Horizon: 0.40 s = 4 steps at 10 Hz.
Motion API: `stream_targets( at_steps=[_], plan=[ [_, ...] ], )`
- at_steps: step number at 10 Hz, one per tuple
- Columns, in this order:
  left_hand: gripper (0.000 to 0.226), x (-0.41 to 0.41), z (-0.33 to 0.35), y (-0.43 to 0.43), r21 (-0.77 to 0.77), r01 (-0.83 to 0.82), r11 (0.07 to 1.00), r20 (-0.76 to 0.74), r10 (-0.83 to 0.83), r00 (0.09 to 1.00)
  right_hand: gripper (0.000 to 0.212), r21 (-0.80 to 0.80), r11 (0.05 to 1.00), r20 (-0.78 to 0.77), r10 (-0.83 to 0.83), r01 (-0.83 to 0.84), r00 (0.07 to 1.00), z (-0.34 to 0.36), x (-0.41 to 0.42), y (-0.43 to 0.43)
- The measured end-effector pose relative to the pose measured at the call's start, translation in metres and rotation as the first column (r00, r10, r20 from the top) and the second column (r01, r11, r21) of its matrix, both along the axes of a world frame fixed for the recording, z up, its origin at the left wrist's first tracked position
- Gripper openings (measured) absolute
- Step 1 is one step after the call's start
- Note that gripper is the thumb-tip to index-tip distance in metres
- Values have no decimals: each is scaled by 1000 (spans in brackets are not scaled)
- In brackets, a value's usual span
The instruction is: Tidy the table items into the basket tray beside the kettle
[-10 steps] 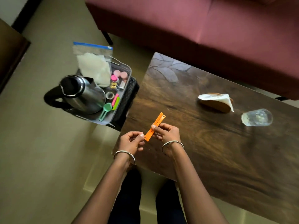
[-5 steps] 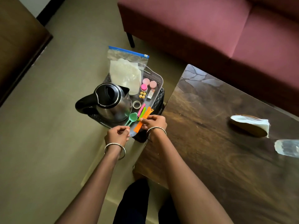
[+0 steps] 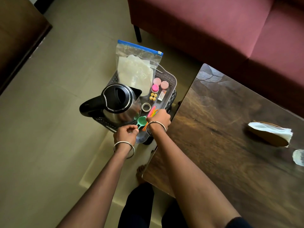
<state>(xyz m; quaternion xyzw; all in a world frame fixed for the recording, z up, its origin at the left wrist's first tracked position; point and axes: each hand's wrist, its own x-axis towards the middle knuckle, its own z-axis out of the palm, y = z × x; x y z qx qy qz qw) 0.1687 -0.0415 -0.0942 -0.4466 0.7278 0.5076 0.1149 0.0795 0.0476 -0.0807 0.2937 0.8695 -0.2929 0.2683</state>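
Item: orange clip, in the basket tray beside the kettle. I see right hand pinching it, left hand curled, grip unclear. Risk: knocking green scoop out.

Basket tray: one. Electric kettle: one. Zip-lock bag: one. Pink-lidded round containers: three. Small yellow items: four, clustered. Tape roll: one. Green scoop: one. Coloured clips: overlapped, count unclear. Wooden table: one. Hands: two, one bangle each.
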Motion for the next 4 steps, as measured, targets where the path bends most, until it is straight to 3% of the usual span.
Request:
stream_targets(
  at_steps=[1, 2, 3, 4],
  plan=[
    [13, 5, 3, 0, 11, -20, 1000, 3, 20, 1000, 35, -16, 999, -16, -42, 42, 999, 1, 5, 8],
    [17, 12, 7, 1, 21, -31, 999, -6, 31, 999, 12, -83, 991, -51, -106, 102, 993, 4, 15, 24],
    [23, 22, 13, 6, 24, -33, 999, -35, 34, 999, 5, -250, 953, -95, -198, 169, 976, 7, 35, 45],
    [26, 33, 18, 18, 14, -32, 999, -61, 33, 998, 15, -350, 921, -184, -246, 170, 952, 8, 62, 70]
  ],
)
